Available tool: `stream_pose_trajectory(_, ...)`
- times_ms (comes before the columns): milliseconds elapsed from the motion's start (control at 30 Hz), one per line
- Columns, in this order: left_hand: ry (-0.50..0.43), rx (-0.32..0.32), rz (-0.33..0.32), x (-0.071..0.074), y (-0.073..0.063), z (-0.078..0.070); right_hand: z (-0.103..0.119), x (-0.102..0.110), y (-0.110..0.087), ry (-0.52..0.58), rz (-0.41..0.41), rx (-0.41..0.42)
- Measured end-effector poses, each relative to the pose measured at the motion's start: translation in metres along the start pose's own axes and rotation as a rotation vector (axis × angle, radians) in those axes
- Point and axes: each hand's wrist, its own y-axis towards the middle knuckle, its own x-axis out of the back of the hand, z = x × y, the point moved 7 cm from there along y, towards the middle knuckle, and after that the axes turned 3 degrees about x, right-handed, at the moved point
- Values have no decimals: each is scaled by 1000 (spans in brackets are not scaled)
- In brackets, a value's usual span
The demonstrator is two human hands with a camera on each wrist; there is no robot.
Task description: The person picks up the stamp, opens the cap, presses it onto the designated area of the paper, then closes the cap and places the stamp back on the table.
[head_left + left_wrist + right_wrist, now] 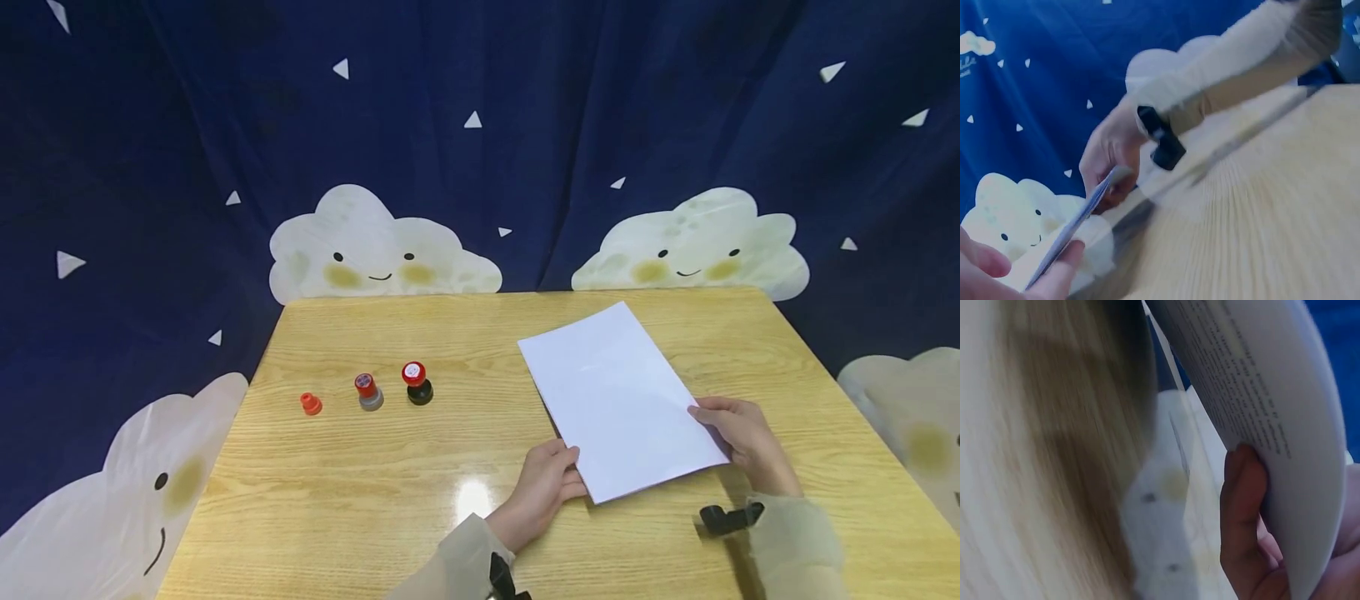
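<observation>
Both hands hold a stack of white paper (618, 400) by its long side edges, over the right half of the table. The left hand (542, 487) pinches the lower left edge, thumb on top and fingers beneath. On the opposite edge the right hand (742, 437) grips it the same way. The face turned up is blank, while printed lines of text show on the underside of the paper (1260, 406) in the right wrist view. Seen from the left wrist, the paper (1075, 222) is a thin edge-on strip raised above the tabletop.
On the left of the wooden table (465, 333) stand a small orange-red piece (311, 404), a red-and-grey stamp (367, 392) and a red-and-black stamp (417, 383). Behind hangs a dark blue curtain (420, 100) with clouds. Black camera mounts (727, 518) sit at the wrists.
</observation>
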Motion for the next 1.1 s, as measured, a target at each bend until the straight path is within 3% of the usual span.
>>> stream_pose_trajectory(233, 167, -96, -50, 19, -2, -14, 14, -20, -17, -81, -45, 62)
stream_pose_trajectory(433, 285, -134, -83, 39, -18, -32, 28, -42, -34, -119, -63, 135)
stream_pose_trajectory(700, 309, -151, -93, 74, -49, -46, 41, -78, -60, -174, -28, 244)
stream_pose_trajectory(1100, 375, -131, -47, 117, -80, -46, 34, -129, -80, -47, 71, 235)
